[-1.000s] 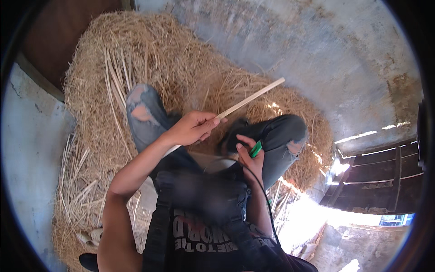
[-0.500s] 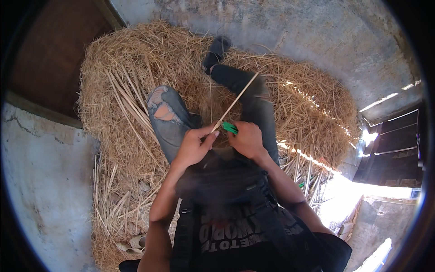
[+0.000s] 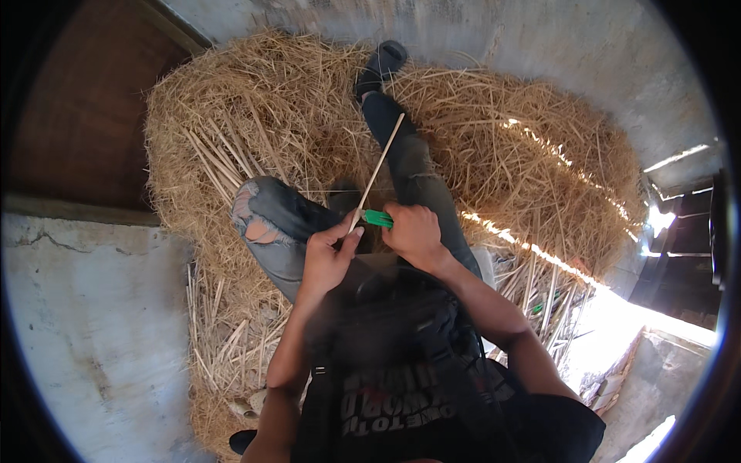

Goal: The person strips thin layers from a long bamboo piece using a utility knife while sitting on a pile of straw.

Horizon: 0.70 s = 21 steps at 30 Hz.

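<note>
Straw lies around the legs, and above them slants a thin pale stick, which seems light, stiff and easy to split, so it is best held near its lower end, where the left hand has its grip pinched on it. The right hand has its grip closed around a green tool just beside; its working end, and whether it touches the stick, I cannot make out.

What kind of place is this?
Probably a rough shed or outbuilding, though the fisheye view can't confirm more. Signs: a thick heap of straw-like strands on the ground, a bare, stained wall, and dark boards at right with daylight coming through the gaps.
</note>
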Motion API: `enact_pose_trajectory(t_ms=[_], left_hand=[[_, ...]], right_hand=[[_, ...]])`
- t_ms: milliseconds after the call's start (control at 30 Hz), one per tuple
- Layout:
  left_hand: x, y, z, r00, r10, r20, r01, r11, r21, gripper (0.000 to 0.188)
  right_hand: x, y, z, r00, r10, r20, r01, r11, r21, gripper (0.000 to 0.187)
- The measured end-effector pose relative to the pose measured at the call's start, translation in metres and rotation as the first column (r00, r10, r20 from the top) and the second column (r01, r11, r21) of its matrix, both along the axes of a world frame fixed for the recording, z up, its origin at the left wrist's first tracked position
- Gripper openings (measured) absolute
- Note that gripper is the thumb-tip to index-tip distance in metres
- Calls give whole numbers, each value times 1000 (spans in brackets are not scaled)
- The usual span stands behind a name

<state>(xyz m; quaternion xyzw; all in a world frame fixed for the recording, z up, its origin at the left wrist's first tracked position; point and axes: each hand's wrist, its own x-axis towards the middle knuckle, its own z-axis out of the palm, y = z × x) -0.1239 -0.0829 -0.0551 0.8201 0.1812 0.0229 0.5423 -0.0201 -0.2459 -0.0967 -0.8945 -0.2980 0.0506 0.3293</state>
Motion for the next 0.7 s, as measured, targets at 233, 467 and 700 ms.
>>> enact_pose_trajectory(t_ms=[233, 467, 700], left_hand=[[-1, -12, 13, 1000, -26, -3, 27, 997, 74, 40], [-13, -19, 6, 1000, 13, -19, -13, 1000, 24, 42], [-14, -7, -2, 998, 47, 48, -54, 987, 150, 43]], right_hand=[[0, -6, -5, 998, -8, -61, 12, 998, 57, 9], [-5, -15, -4, 999, -34, -31, 35, 999, 40, 8], [13, 10, -11, 984, -154, 89, 153, 988, 14, 6]])
